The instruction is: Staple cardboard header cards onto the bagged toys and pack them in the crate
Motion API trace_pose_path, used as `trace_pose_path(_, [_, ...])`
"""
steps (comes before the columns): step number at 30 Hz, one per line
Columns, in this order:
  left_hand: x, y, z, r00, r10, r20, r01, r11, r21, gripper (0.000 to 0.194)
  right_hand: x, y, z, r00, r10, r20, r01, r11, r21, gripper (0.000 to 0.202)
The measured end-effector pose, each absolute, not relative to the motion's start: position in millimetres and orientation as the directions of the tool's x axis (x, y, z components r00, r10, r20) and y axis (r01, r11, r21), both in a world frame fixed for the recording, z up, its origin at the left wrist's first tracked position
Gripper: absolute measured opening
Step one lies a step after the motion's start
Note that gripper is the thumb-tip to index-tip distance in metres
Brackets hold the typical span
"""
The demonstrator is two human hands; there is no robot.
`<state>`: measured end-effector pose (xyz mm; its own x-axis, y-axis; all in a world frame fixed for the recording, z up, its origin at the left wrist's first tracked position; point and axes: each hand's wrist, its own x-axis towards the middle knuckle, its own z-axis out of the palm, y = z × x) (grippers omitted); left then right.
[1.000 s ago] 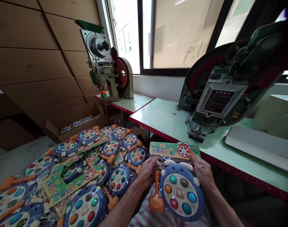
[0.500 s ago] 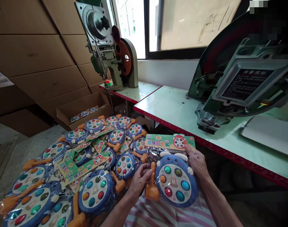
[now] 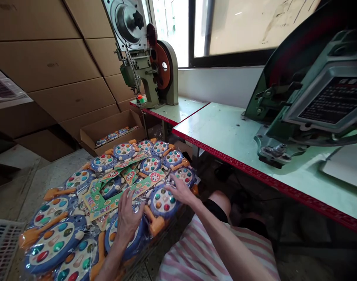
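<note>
My left hand point(image 3: 127, 214) is held over the near part of the pile, fingers spread, in front of a bagged blue toy point(image 3: 134, 238) that it partly hides. To its right, my right hand point(image 3: 182, 189) has its fingers apart at the upper edge of another bagged toy point(image 3: 162, 203), a round blue animal face with coloured buttons. Whether the fingertips touch the bag I cannot tell. A green and tan header card point(image 3: 147, 185) lies between the hands. An orange toy hammer point(image 3: 155, 224) lies just below that toy, inside clear plastic.
Several more bagged toys point(image 3: 54, 244) with hammers spread to the left. Behind them stands an open carton point(image 3: 114, 134) holding similar toys. Green riveting-type machines point(image 3: 168, 74) stand on pale tables with a red edge point(image 3: 225, 156). Stacked cartons point(image 3: 43, 58) line the left; a white basket point(image 3: 4, 242) is at lower left.
The bagged toy with its header card, earlier held up over my lap by both hands, has moved left onto the pile. Both hands have moved left with it and opened. The view has shifted slightly.
</note>
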<state>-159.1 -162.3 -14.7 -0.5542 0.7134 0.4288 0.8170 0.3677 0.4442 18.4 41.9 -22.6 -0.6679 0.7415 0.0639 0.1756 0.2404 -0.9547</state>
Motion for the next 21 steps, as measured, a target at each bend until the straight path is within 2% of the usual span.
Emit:
trace_pose_path(2, [-170, -167, -23, -0.467, 0.8, 0.377, 0.872, 0.346, 0.346, 0.054, 31, 19, -42, -0.706, 0.702, 0.086, 0.286, 0.395, -0.873, 0.064])
trace_pose_path(4, [-175, -168, -32, -0.421, 0.853, 0.307, 0.896, 0.339, 0.286, 0.057, 43, -1, -55, -0.714, 0.692, 0.107, 0.337, 0.474, -0.813, 0.068])
trace_pose_path(6, [-176, -167, -40, -0.409, 0.88, 0.243, 0.903, 0.351, 0.246, 0.06, 48, -13, -60, -0.733, 0.663, 0.154, 0.329, 0.543, -0.773, 0.071])
trace_pose_path(9, [-175, -166, -44, -0.38, 0.914, 0.144, 0.918, 0.354, 0.177, 0.062, 38, -16, -60, -0.774, 0.595, 0.215, 0.281, 0.628, -0.726, 0.064])
trace_pose_path(15, [-174, -174, -41, -0.349, 0.937, 0.022, 0.937, 0.348, 0.033, 0.067, 20, -11, -64, -0.799, 0.55, 0.244, 0.237, 0.661, -0.712, 0.061])
trace_pose_path(21, [-177, -168, -42, -0.372, 0.925, 0.074, 0.927, 0.374, -0.014, 0.071, 18, -20, -68, -0.778, 0.584, 0.231, 0.267, 0.64, -0.72, 0.071])
